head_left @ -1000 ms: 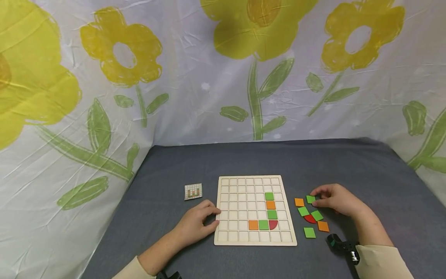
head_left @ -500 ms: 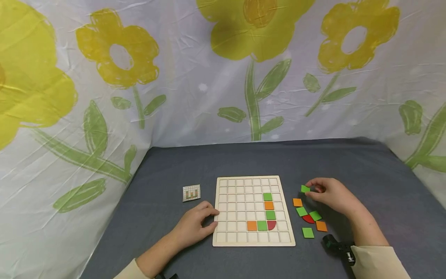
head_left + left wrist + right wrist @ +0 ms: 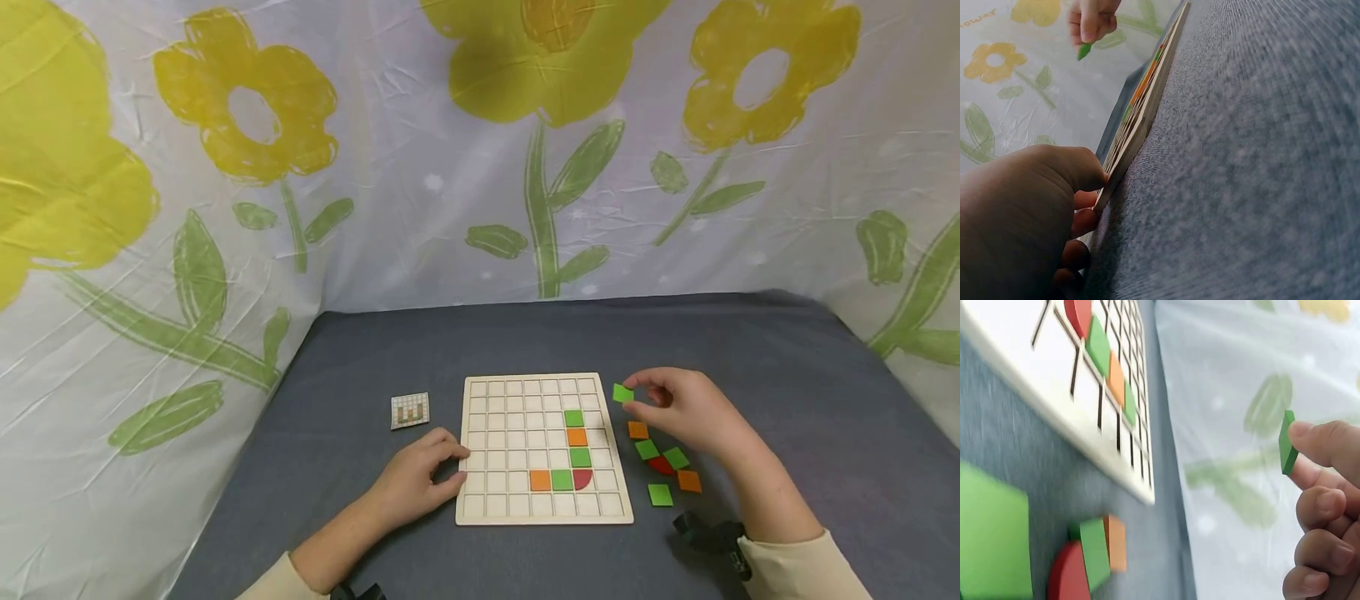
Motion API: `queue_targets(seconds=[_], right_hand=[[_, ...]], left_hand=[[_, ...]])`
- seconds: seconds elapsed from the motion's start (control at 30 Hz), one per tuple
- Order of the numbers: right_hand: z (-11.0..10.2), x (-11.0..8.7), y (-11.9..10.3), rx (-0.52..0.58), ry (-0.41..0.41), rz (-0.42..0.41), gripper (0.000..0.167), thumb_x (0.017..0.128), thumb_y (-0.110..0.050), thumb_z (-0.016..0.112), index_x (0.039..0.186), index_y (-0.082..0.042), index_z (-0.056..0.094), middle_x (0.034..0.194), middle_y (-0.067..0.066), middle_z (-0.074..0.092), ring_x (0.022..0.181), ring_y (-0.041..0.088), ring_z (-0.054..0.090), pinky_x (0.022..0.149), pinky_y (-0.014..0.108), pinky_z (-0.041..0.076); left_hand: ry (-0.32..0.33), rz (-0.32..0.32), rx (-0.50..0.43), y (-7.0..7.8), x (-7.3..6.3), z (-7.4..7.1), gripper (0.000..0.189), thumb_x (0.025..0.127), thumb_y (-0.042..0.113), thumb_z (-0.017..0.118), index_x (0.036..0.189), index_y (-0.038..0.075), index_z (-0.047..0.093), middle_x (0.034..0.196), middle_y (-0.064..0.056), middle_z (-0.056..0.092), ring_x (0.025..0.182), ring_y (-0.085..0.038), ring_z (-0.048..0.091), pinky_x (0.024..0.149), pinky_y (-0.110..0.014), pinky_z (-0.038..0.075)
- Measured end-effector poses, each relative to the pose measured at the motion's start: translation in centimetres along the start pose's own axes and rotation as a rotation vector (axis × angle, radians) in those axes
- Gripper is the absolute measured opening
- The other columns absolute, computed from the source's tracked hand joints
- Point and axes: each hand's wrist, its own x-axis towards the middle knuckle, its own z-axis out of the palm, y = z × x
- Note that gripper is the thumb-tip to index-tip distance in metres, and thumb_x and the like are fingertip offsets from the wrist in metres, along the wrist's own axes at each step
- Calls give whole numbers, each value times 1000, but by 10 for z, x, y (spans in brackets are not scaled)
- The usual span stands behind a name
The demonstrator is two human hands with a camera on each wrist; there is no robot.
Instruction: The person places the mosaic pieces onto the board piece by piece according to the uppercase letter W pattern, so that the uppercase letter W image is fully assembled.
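My right hand (image 3: 686, 404) pinches a green square tile (image 3: 622, 392) between thumb and forefinger, above the table just right of the board's upper right corner. In the right wrist view the tile (image 3: 1287, 442) stands edge-on, its other fingers curled below. The pale wooden grid board (image 3: 517, 506) lies flat, with green, orange and red pieces set in an L-shaped run of cells. My left hand (image 3: 420, 473) rests at its left edge, thumb and forefinger apart, fingertips touching the rim. In the left wrist view the thumb (image 3: 1088, 167) overlaps the board's edge.
Loose pieces lie right of the board: several green squares, such as one green square (image 3: 661, 495), an orange square (image 3: 689, 481) and a red quarter-round piece (image 3: 661, 465). A small patterned card (image 3: 409, 411) lies left of the board. A flowered curtain (image 3: 405, 208) hangs behind the table.
My right hand has lifted the green square tile from the loose pieces and carried it left and away from me toward the board's upper right corner. The left hand has stayed at the board.
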Motion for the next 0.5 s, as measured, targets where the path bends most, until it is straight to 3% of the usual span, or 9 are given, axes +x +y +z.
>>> queue_targets(seconds=[0.2, 0.5], right_hand=[[17, -1, -23, -34, 12, -111, 20, 89, -18, 82, 107, -14, 75, 69, -7, 42, 60, 9, 39, 60, 30, 36], [50, 1, -45, -87, 8, -121, 16, 85, -19, 83, 100, -18, 75, 68, -9, 40, 60, 5, 33, 57, 26, 30]], left_hand=[[-4, -9, 9, -1, -1, -1, 24, 90, 13, 79, 114, 12, 72, 108, 9, 59, 73, -4, 51, 66, -21, 46], [-14, -27, -1, 0, 0, -1, 24, 91, 16, 79, 114, 14, 72, 108, 10, 59, 77, -5, 52, 68, -22, 47]])
